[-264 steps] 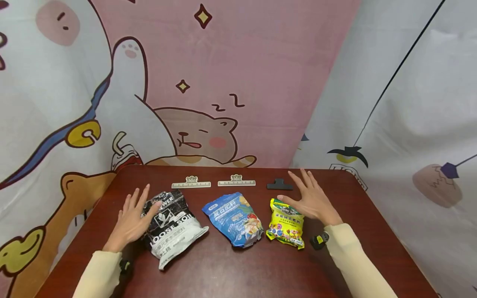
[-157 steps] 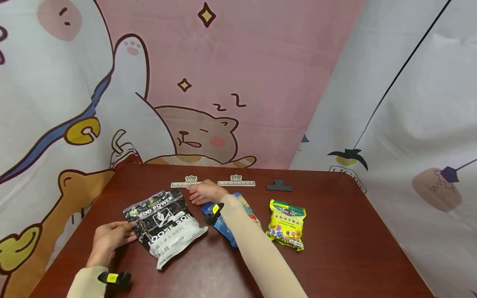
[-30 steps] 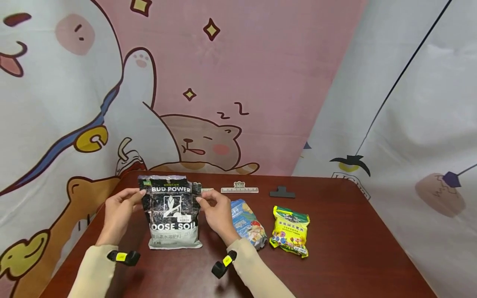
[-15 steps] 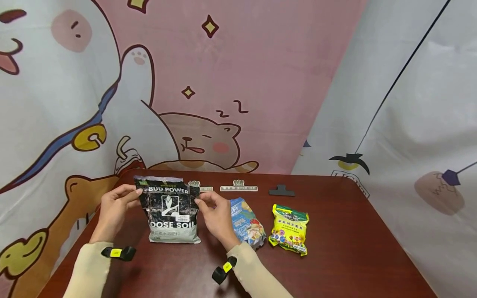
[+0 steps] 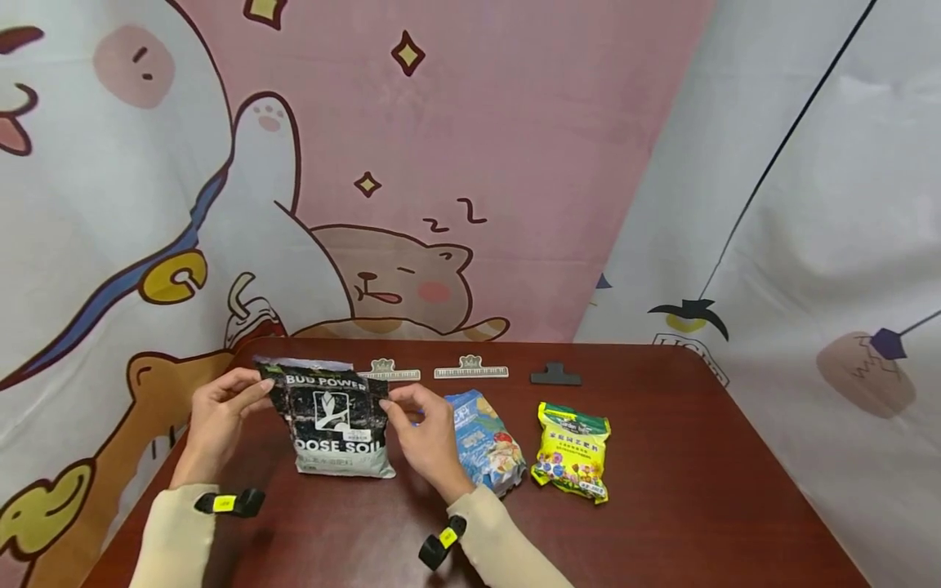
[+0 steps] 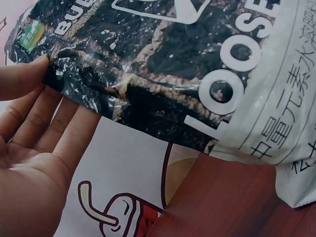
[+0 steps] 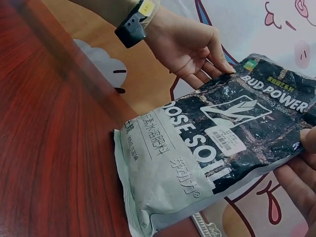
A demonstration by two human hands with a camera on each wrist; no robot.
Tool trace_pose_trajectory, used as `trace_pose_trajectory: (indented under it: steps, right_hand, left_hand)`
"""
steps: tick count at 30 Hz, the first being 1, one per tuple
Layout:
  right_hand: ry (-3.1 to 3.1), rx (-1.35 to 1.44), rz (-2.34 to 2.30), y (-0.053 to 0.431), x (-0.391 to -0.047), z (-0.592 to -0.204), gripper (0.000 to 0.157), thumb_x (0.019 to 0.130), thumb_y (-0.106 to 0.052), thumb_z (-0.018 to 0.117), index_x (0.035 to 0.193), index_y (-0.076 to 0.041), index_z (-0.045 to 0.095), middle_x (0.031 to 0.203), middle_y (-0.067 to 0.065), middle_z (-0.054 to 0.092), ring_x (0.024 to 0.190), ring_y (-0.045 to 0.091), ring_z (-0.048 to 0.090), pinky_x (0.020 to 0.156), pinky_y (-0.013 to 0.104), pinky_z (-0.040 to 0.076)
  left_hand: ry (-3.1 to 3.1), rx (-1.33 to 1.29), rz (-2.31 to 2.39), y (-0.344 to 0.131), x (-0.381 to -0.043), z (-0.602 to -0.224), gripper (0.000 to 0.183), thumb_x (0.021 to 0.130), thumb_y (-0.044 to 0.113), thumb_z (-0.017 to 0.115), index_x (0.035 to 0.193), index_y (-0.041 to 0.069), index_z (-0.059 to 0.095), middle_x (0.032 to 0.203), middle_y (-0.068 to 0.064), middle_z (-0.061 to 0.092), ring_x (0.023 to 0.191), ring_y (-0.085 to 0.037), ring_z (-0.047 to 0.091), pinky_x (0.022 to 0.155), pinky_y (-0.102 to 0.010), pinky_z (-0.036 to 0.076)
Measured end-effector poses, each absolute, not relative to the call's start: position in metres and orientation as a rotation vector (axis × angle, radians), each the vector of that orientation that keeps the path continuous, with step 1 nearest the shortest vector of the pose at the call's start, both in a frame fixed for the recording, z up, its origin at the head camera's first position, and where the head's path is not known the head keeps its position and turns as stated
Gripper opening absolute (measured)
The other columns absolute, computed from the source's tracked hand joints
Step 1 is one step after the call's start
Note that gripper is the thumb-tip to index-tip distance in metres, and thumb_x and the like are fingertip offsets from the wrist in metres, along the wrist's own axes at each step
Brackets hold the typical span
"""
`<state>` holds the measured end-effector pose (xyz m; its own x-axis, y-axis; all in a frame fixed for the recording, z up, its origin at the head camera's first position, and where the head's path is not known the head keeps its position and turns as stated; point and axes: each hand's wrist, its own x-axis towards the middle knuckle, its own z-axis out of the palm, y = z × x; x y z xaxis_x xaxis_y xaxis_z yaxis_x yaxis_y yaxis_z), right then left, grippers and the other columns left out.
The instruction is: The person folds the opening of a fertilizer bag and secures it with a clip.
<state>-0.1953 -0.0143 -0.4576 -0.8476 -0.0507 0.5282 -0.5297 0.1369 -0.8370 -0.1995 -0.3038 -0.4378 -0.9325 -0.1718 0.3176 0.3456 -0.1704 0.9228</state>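
A black-and-white soil bag (image 5: 331,420) printed "BUD POWER" and "LOOSE SOIL" is held up at the left of the table, printed side towards me. My left hand (image 5: 220,416) pinches its upper left edge between thumb and fingers. At the opposite upper edge, my right hand (image 5: 430,437) pinches the bag. The left wrist view shows the left thumb on the front of the bag (image 6: 148,74), with fingers behind it. Part of the right hand (image 7: 298,182) appears in the right wrist view. Whether the bag's bottom touches the table cannot be told.
A blue bag (image 5: 485,445) lies just right of my right hand, and a yellow-green bag (image 5: 572,453) farther right. Along the back are two piano-key-patterned clips (image 5: 470,371) and a black clip (image 5: 555,376). A printed cloth (image 5: 515,163) hangs behind the table (image 5: 698,490).
The soil bag, lying flat earlier, is now raised between both hands. The right hand has left the far left clip. Over the last second the bag's top has shifted left and slightly down.
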Motion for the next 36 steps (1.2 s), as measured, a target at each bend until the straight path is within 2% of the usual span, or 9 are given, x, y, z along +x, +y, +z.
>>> trace_pose_trajectory:
  steps: [8,13,21,28,32,36]
  right_hand:
    - [-1.998,0.606,1.736,-0.017,-0.199,-0.460,0.003,0.094,-0.016,0.076,0.096,-0.014,0.075,0.094,0.003,0.079,0.082,0.017,0.077,0.076,0.029,0.062]
    - [-1.978,0.625,1.777,-0.017,-0.200,-0.462,0.004,0.092,-0.012,0.077,0.095,-0.013,0.074,0.093,0.004,0.079,0.082,0.021,0.077,0.076,0.032,0.063]
    - [-2.030,0.618,1.793,-0.014,-0.200,-0.460,0.005,0.093,-0.014,0.076,0.097,-0.012,0.074,0.095,0.006,0.079,0.085,0.018,0.077,0.077,0.032,0.063]
    - [-2.049,0.663,1.695,-0.014,-0.199,-0.459,0.006,0.094,-0.013,0.075,0.099,-0.010,0.074,0.096,0.006,0.078,0.084,0.014,0.076,0.076,0.025,0.062]
    - [-2.048,0.722,1.594,-0.012,-0.201,-0.459,0.011,0.094,-0.010,0.074,0.105,-0.009,0.073,0.098,0.007,0.078,0.084,0.015,0.076,0.075,0.022,0.061]
    - [-2.031,0.799,1.518,-0.010,-0.203,-0.459,0.022,0.096,-0.007,0.071,0.118,-0.010,0.070,0.098,0.007,0.077,0.083,0.017,0.076,0.074,0.023,0.061]
  left_hand:
    - [-1.702,-0.253,-2.178,-0.306,-0.197,-0.439,0.011,0.094,-0.012,0.064,0.094,-0.004,0.070,0.082,0.000,0.072,0.073,-0.011,0.069,0.066,-0.027,0.062]
    - [-1.746,-0.262,-2.173,-0.310,-0.197,-0.439,0.013,0.095,-0.011,0.063,0.095,-0.001,0.071,0.083,0.001,0.073,0.074,-0.011,0.069,0.067,-0.027,0.062]
    - [-1.829,-0.292,-2.170,-0.313,-0.198,-0.443,0.013,0.097,-0.008,0.063,0.098,0.001,0.072,0.085,0.003,0.070,0.079,-0.009,0.067,0.071,-0.027,0.062]
    - [-1.853,-0.251,-2.172,-0.314,-0.196,-0.444,0.014,0.095,-0.007,0.065,0.101,0.004,0.072,0.086,0.004,0.071,0.080,-0.008,0.068,0.072,-0.028,0.063]
    - [-1.881,-0.240,-2.156,-0.317,-0.196,-0.444,0.020,0.094,-0.007,0.067,0.109,0.006,0.071,0.091,0.006,0.075,0.082,-0.007,0.070,0.073,-0.026,0.062]
    - [-1.916,-0.273,-2.104,-0.319,-0.198,-0.444,0.037,0.094,-0.006,0.067,0.129,0.005,0.066,0.097,0.007,0.077,0.085,-0.005,0.072,0.073,-0.025,0.062]
